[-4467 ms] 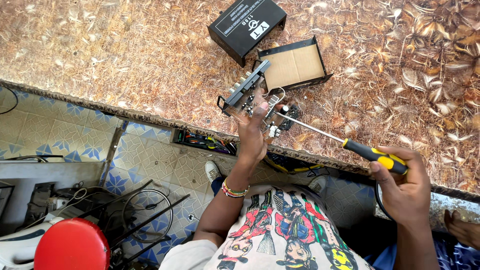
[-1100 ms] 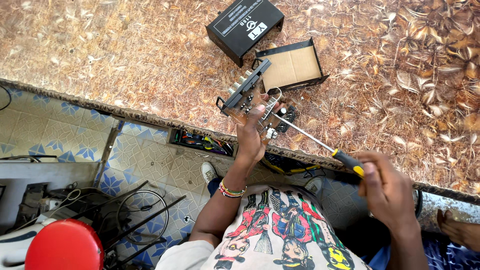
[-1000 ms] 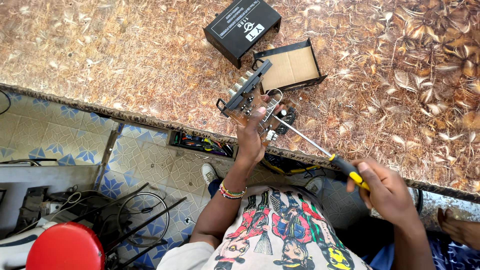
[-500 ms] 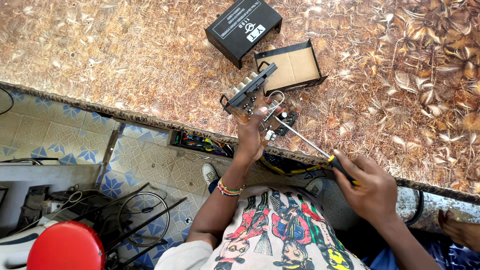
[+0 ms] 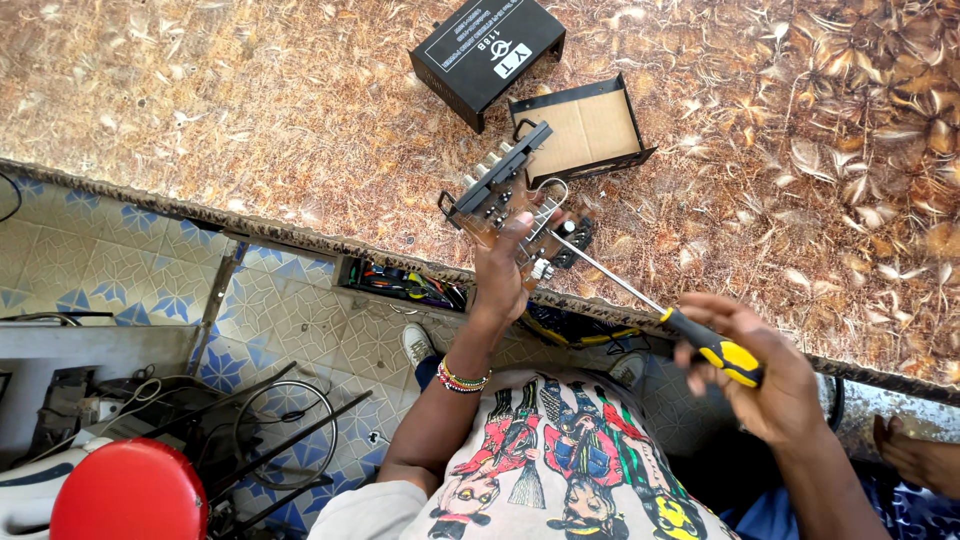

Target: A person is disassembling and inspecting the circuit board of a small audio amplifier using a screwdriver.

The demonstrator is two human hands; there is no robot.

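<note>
Brown leaf-patterned tabletop (image 5: 250, 110) fills the upper view, with blue tiled floor (image 5: 130, 270) below its edge. The screwdriver (image 5: 650, 305) lies on a long slant: its yellow-and-black handle sits low on the right, and its thin metal shaft runs up and left, the tip pointing into the small electronic chassis (image 5: 505, 195) near the tabletop edge. The right hand (image 5: 765, 375) has its fingers clamped around the handle. The left hand (image 5: 505, 270) presses on the chassis, fingers closed over its near side, just beside the shaft's tip. Compared with half a second ago, the right hand has slid lower and further right, and more of the handle now shows. Behind the chassis sit an open black casing (image 5: 590, 130) and a black box cover (image 5: 485, 55), touching neither hand.
</note>
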